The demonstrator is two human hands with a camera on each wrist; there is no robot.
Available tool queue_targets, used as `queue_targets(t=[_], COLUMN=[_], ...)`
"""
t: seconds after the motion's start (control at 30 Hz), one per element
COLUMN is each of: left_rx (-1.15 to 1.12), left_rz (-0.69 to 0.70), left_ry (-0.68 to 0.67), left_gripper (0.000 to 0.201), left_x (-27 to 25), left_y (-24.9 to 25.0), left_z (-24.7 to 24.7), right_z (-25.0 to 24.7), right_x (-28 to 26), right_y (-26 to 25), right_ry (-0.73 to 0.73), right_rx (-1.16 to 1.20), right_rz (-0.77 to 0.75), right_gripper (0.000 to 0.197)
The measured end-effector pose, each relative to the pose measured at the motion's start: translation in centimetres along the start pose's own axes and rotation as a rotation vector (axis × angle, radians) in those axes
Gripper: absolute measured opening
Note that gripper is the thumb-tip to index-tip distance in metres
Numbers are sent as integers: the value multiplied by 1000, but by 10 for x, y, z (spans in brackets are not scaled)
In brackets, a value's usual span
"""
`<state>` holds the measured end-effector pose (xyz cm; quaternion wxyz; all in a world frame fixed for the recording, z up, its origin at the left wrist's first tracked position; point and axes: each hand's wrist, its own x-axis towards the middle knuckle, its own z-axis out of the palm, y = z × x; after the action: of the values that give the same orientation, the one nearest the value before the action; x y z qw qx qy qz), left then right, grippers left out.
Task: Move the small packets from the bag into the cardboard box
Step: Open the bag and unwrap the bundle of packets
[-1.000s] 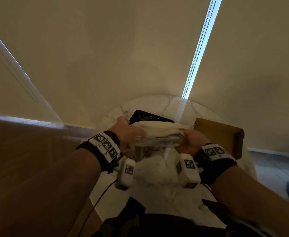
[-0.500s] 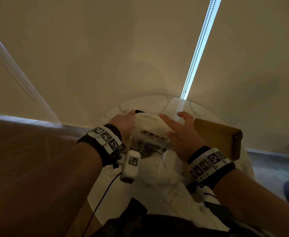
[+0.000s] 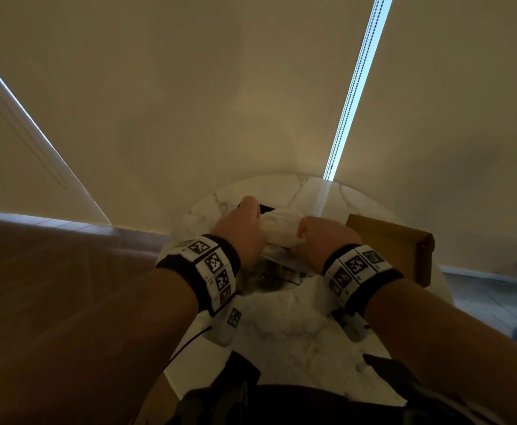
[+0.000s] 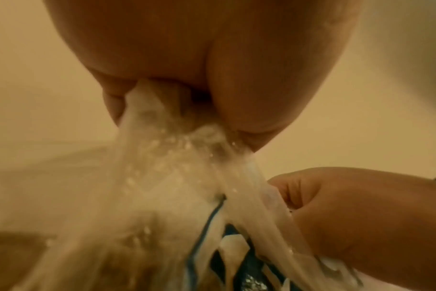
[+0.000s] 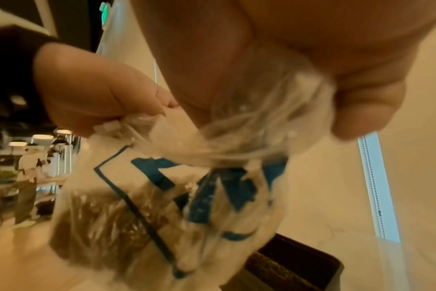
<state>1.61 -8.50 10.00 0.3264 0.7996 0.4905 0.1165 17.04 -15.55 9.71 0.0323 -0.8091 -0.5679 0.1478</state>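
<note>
A clear plastic bag [image 3: 281, 231] with blue print [image 5: 212, 189] hangs between both hands over the round marble table [image 3: 281, 332]. My left hand [image 3: 245, 231] grips the bunched top of the bag [image 4: 177, 149] on the left. My right hand [image 3: 315, 237] grips the bag's top [image 5: 261, 126] on the right. Brownish contents [image 5: 105, 222] show through the lower bag; single packets cannot be made out. The open cardboard box [image 3: 395, 243] stands on the table just right of my right hand.
A dark tray-like object [image 3: 266, 207] lies on the table behind the bag, also seen as a dark container [image 5: 294, 267] in the right wrist view. A blind cord [image 3: 352, 96] hangs by the wall behind. The table's right edge is close to the box.
My right hand, spread over the bag half a second ago, now grips its top. Both hands have bunched the bag's mouth between them and lifted it a little.
</note>
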Motion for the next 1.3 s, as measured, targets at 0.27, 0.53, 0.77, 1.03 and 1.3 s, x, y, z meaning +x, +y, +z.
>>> queue_targets(t=[0.27,0.53,0.77,1.03,1.3], left_rx=[-148,88,73,384,205], left_rz=[-200,-164,237,214,46], left_ry=[198,-59,-95,-298,-165], left_gripper=[4,31,25,66,83], left_x=[11,9,-8,-14,-15], left_y=[-24,-7,-18,-3,-15], left_z=[-14,-20,-8,-11,10], right_z=[1,1,-15,-6,-6], right_x=[-8,-1,10,8,7], right_y=[5,0,26,26,15], right_ry=[-30,-45,-49,-14,-86], right_rx=[185,-58,19,599,1325], right_rz=[-99,-101,63,197,360], right_gripper=[36,33,38,36,29])
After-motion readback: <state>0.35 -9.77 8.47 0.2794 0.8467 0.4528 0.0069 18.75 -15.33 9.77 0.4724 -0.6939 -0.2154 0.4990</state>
